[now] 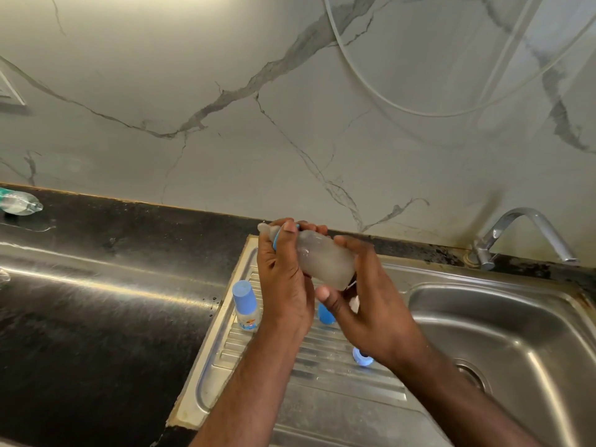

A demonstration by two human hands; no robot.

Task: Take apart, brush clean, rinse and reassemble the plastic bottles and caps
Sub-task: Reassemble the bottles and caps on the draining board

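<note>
Got the cloudy plastic bottle (pixel 325 258) up in both hands over the ribbed drainboard (pixel 322 359) of the steel sink, lying on a slant with the nipple end pointing up-left toward the wall and the base down-right. My left hand (pixel 283 279) is curled around the neck end, thumb over the top and fingers wrapped round the blue collar (pixel 275 247), which only peeks out at the edge of my palm. My right hand (pixel 364 298) has the fat end, fingers curled behind the base and thumb pressed across the underside, so both grips are closed on the same bottle. The inside looks foggy and wet, can't tell if that's soap or just water. Down on the drainboard, a second small bottle (pixel 246 312) with a blue cap stands upright just left of my left wrist. There's a blue cap (pixel 325 314) standing between my hands, partly hidden, and another blue ring piece (pixel 362 356) lying under my right wrist. Something white sits behind my right thumb, too hidden to say what it is. The basin (pixel 516 333) is off to the right with the chrome tap (pixel 529 233) above it, and a clear water bottle (pixel 19 203) lies on its side far left on the black counter (pixel 80 317).
</note>
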